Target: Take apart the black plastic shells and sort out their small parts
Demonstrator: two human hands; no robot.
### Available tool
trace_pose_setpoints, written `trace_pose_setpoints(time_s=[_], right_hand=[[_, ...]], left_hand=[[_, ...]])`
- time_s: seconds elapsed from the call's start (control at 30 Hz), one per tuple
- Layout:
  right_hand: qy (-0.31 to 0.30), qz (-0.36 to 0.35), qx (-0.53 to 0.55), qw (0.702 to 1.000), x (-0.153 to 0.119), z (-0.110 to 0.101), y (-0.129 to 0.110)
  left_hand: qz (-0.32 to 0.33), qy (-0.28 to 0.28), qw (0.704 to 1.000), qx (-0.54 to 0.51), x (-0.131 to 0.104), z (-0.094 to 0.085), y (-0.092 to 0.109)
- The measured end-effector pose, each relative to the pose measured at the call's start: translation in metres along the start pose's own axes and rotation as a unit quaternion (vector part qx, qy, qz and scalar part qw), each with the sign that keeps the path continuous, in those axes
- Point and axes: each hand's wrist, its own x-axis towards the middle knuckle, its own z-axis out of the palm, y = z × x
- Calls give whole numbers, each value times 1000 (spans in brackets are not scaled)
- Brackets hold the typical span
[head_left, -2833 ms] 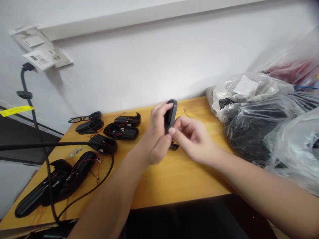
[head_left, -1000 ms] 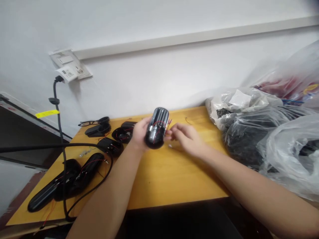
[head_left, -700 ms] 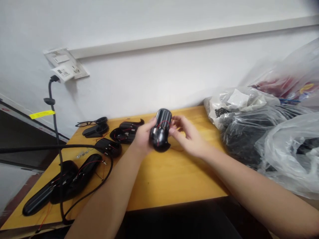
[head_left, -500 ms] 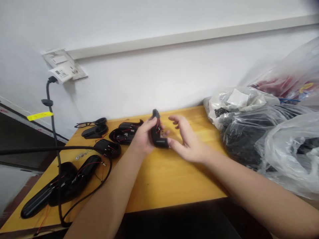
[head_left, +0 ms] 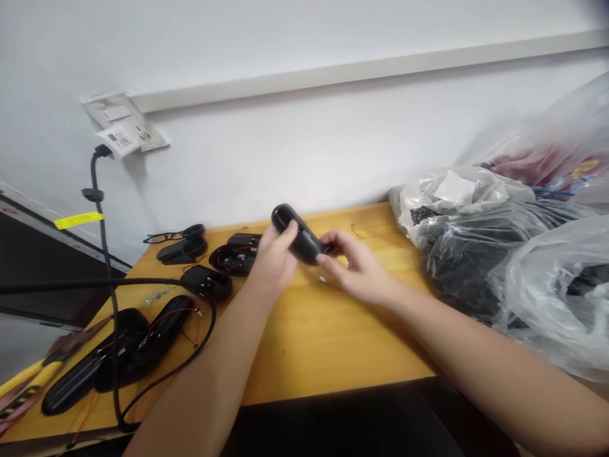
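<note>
A glossy black rounded casing (head_left: 301,238) is held above the far part of the yellow wooden table (head_left: 333,343), tilted down to the right. My left hand (head_left: 277,260) is closed round its left part, thumb on top. My right hand (head_left: 354,266) pinches the casing's lower right end between thumb and fingers. Just below the casing a small shiny piece (head_left: 322,279) shows over the table; whether it rests there or hangs is unclear.
Black casings with red wires (head_left: 118,355) lie at the left, crossed by a black cable (head_left: 111,317). Glasses (head_left: 164,238) lie behind them. Yellow-handled pliers (head_left: 35,381) show at the lower left. Plastic bags (head_left: 466,254) fill the right. A socket (head_left: 126,120) is on the wall.
The casing has been turned over, its smooth outer side now showing. My right hand has closed on its end. Yellow-handled pliers have appeared at the lower left.
</note>
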Motion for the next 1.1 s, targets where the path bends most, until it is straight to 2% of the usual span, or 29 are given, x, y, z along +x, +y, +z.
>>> trace_pose_setpoints(time_s=[0.23,0.3,0.33,0.37,0.43,0.47,0.5,0.53,0.6,0.7,0.8,0.93,1.1], right_hand=[[-40,29,-21,999,1,-1,-13],[-57,28,-36,997,3,-4,-15],[-46,22,-47,998,6,-9,-15],[-13,16,-65,998,9,-17,-13],[110,41,-142,983,16,-40,-7],[177,81,-199,960,20,-56,-4],[231,147,-266,924,23,-72,0],[253,220,-325,884,25,-88,4],[255,321,-381,829,27,-117,10],[263,364,-398,800,26,-141,17],[262,400,-417,773,26,-148,25],[215,441,-426,760,32,-146,39],[172,438,-428,772,36,-140,45]], left_hand=[[92,-23,986,134,1,-6,-7],[100,-8,981,168,2,-8,-7],[93,15,980,174,2,-8,-7],[81,43,981,171,1,-7,-5],[41,83,985,144,-1,-4,1],[14,84,988,129,-2,-2,4],[-18,70,990,118,-5,1,7],[-52,49,991,112,-7,3,9],[-119,7,986,113,-12,7,10],[-173,-14,976,128,-17,8,5],[-176,-30,973,146,-18,5,-1],[-186,-51,974,117,-17,4,1],[-194,-68,976,76,-18,7,7]])
